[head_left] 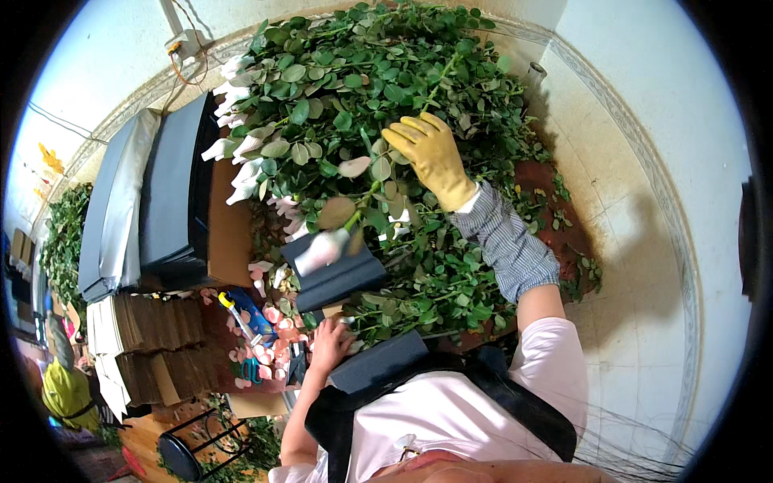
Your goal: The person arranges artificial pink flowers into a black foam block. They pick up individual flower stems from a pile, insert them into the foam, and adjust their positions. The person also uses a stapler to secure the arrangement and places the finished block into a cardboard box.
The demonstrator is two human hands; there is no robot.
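Note:
My right hand (435,161), in a yellow glove, is closed round the leafy stem of a rose. The pale rose (320,252) points down and left, its head blurred, in front of a dark corrugated sheet (342,278). My bare left hand (330,344) rests low by that sheet's near edge, fingers stretched out and apart. Beside it lies another dark folded sheet (378,361). Anything under the left fingers is hidden. Beyond both hands spreads a large heap of leafy rose stems (346,97), its flower heads in white sleeves (245,177) along the left side.
At the left stand stacked dark sheets (173,193) in a cardboard box, above stacked brown cardboard (161,346). Pink petals (282,326), a yellow-capped tool (233,310) and teal-handled scissors (251,370) lie nearby. A black stool (179,457) stands lower left, and another person's yellow-green garment (68,390) shows.

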